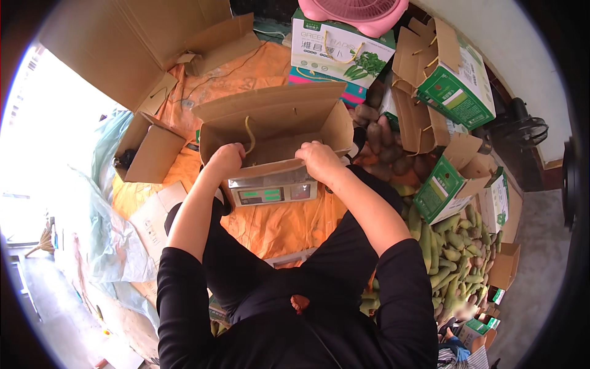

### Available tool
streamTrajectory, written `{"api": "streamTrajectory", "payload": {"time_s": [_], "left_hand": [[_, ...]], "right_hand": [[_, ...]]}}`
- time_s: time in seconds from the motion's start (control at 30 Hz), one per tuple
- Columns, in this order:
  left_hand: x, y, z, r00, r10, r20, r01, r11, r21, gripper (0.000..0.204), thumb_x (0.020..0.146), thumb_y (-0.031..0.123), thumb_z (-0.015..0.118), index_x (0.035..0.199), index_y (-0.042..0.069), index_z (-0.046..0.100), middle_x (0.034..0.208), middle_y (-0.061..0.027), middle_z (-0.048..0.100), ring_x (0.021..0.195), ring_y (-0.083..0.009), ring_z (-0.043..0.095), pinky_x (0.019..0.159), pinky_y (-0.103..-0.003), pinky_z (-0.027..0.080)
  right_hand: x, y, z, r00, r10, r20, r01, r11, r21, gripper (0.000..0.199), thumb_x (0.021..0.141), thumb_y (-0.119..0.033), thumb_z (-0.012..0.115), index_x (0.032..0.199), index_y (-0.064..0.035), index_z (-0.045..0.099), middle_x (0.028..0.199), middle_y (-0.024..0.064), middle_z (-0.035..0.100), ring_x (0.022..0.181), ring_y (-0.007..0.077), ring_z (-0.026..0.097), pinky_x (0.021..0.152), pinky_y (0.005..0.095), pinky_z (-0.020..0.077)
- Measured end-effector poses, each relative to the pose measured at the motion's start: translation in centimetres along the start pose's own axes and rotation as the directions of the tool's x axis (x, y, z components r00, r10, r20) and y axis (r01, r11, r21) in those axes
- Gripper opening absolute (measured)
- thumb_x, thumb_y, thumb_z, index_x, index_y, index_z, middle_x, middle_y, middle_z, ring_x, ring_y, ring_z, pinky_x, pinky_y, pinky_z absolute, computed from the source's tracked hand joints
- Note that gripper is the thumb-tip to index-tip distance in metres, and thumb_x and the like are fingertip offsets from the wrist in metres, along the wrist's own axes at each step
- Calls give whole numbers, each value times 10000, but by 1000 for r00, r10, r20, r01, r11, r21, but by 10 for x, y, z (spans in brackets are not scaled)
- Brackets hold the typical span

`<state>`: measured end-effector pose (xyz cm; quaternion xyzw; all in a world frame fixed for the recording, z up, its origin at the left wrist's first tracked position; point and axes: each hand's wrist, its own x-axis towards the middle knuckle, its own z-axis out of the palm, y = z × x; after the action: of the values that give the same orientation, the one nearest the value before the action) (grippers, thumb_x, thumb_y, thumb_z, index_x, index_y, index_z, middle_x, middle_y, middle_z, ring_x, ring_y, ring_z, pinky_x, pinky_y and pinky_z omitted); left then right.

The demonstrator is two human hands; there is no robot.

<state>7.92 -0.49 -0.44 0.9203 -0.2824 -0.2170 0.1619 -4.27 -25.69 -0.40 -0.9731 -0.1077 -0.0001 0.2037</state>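
An open cardboard box (270,111) stands in front of me on a digital weighing scale (273,192) with a lit green display. My left hand (227,161) is closed on the left part of the box's near edge. Farther right along that same edge, my right hand (319,162) grips the cardboard too, fingers curled over it. A yellow cord handle (249,134) hangs inside the box near my left hand. As far as I can see in, only bare cardboard shows; the near wall hides part of the bottom.
Orange sheeting (270,230) covers the floor. To the right lie a heap of green radishes (452,252) and reddish-brown roots (384,144), beside green-and-white cartons (455,101). A pink plastic tub (356,13) tops a carton (335,52). A small box (150,150) sits left; another person (470,353) is lower right.
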Motion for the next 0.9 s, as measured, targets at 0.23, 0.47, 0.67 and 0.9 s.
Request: {"api": "streamTrajectory", "payload": {"time_s": [0.23, 0.47, 0.67, 0.9], "left_hand": [[-18, 42, -28, 1000, -15, -15, 11, 971, -238, 250, 790, 204, 636, 993, 60, 661, 957, -159, 665, 905, -336, 631, 806, -408, 490], [-44, 71, -9, 998, -9, -55, 23, 963, 269, 362, 744, 224, 677, 1094, 134, 648, 1098, -78, 635, 1057, -294, 581, 919, -465, 410], [-40, 44, 17, 987, 4, -160, 49, 944, 325, 262, 776, 161, 647, 1036, 120, 649, 990, -87, 654, 975, -272, 613, 821, -450, 454], [-40, 44, 19, 984, 41, -173, 30, 919, 393, 216, 776, 155, 650, 976, 74, 641, 927, -112, 641, 919, -313, 610, 813, -434, 453]], "right_hand": [[4, 4, 0, 997, -14, -74, 12, 999, -35, 138, 744, -37, 531, 773, -75, 661, 836, 105, 630, 867, 321, 613, 728, 417, 524], [5, 6, 1, 999, -1, -34, 1, 1000, 21, 138, 760, -94, 539, 761, -73, 675, 818, 137, 651, 882, 320, 641, 739, 433, 524], [-15, 14, -60, 995, 76, -64, -47, 928, 371, 202, 792, -169, 680, 965, -66, 679, 904, 106, 654, 875, 279, 640, 764, 370, 506], [-146, 73, -124, 828, 527, -190, -349, 750, 562, 224, 822, -172, 666, 1008, -48, 668, 919, 109, 689, 842, 207, 665, 741, 323, 502]]}}
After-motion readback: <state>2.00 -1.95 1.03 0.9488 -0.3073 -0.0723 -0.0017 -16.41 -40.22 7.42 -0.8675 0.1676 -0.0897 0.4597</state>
